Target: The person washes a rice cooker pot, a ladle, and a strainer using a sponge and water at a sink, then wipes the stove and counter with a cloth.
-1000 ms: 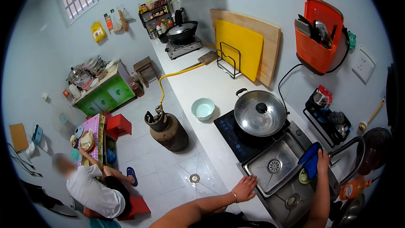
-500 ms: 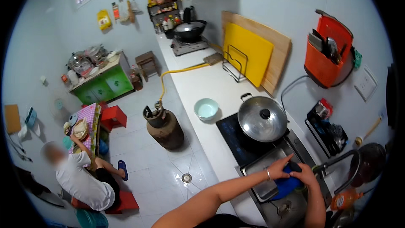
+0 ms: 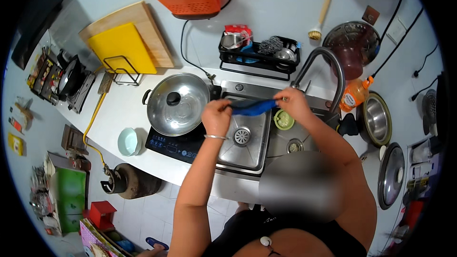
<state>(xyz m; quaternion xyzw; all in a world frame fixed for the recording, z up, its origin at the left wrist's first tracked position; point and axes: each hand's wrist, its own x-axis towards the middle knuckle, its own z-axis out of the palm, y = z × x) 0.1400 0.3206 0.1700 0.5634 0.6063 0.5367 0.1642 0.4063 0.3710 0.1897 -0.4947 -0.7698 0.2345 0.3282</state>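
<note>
A blue cloth (image 3: 253, 108) is drawn out sideways between my hands, above the steel double sink (image 3: 254, 159). My left hand (image 3: 217, 116), with a bracelet at the wrist, pinches its left end near the lidded pan. The other end is pinched by my right hand (image 3: 295, 104), just left of the curved faucet (image 3: 340, 71). Under my right hand, a small green strainer-like cup (image 3: 283, 120) sits in the right basin. A drain (image 3: 242, 136) shows in the left basin.
Left of the sink, a wide pan with a glass lid (image 3: 190, 109) stands on a black induction cooker (image 3: 164, 143). A pale green bowl (image 3: 129, 142) is beside it. An orange soap bottle (image 3: 353, 96) and a metal pot (image 3: 376, 119) stand to the right. A black rack (image 3: 257, 62) hangs behind.
The view has turned right, so the seated person has mostly left it. My hands, close together around the blue cloth before, are now apart with the cloth stretched between them.
</note>
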